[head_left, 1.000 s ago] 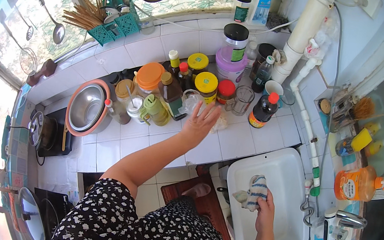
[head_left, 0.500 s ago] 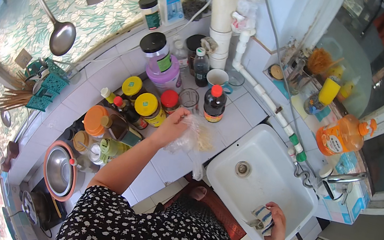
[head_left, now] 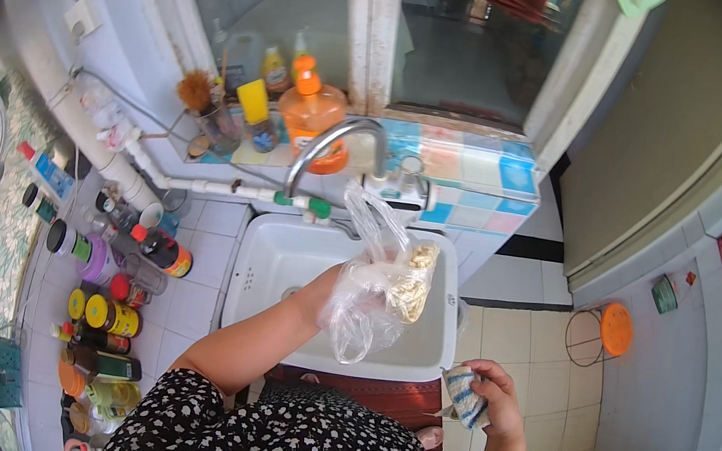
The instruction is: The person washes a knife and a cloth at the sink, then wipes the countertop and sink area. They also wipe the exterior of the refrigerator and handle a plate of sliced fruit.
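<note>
Over the white sink, my left hand is closed on a clear plastic bag, whose film hides part of the fingers. Pale yellow, bumpy food shows at the bag's right side; its exact kind is unclear. To the right of the sink's near corner, my right hand grips a folded cloth with blue and white stripes. A curved metal faucet stands just beyond the bag.
Jars and bottles crowd the tiled counter on the left, including a dark sauce bottle. An orange pump bottle stands on the ledge behind the sink. A wire stand with an orange top is at right.
My view has turned right toward the sink. My left hand has carried the plastic bag from above the counter to over the sink. The cloth, still in my right hand, has moved right, off the sink.
</note>
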Motion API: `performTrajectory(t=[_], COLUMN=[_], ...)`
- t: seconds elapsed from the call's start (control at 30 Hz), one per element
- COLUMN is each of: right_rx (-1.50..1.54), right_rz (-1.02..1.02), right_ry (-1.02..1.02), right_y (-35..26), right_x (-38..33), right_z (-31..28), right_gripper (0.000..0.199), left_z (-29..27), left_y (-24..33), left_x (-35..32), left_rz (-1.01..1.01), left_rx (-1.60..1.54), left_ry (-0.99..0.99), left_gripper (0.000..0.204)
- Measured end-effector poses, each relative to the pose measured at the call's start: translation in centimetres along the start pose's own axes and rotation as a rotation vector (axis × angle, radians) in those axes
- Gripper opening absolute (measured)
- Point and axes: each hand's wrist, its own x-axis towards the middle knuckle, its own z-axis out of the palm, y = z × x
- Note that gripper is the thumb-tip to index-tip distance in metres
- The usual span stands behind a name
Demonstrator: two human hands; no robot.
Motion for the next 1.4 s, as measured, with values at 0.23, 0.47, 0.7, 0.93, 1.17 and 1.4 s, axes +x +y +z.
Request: performTrajectory(t=[0.23,0.47,0.7,0.93,1.17,1.4], right_rx=[0.051,-0.701,-0.818,-1.236,-1.286,-1.034], right_rz=[-0.092,-0.333,-0.253,-0.325,-0.601,-0.383], right_ry=[0.283,0.422,0.248,0.436,0.465,-0.032], right_y=[-6.6,-14.8,-24.3,-34.9,-45.1,-55.3], right_x=[-10.6,-9.1,3.2,17.4,34.3,53.4], right_z=[-19.7,-29.9,-38.2,-44.3,-54.0,-61.8], right_gripper=[0.02,0.061,0.09,0.089,0.059,0.039], left_z=[13.4,25.3,27.5,28.8,30.1,27.2], left_y=[-15.0,-22.6,-23.0,-22.6,-14.6,-8.7], left_x=[15.8,27.3,42.1,62.0,78.3,92.5], left_rz=[-0.426,-0.573,-0.388,-0.017,0.173,0.289], left_rx=[-0.176,-0.026,0.277,0.797,1.168,1.578], left_ry=[-0.096,-0.26,-0.227,-0.139,-0.35,-0.001], left_gripper=[0.041,0.05,0.035,0.037,0.041,0.047])
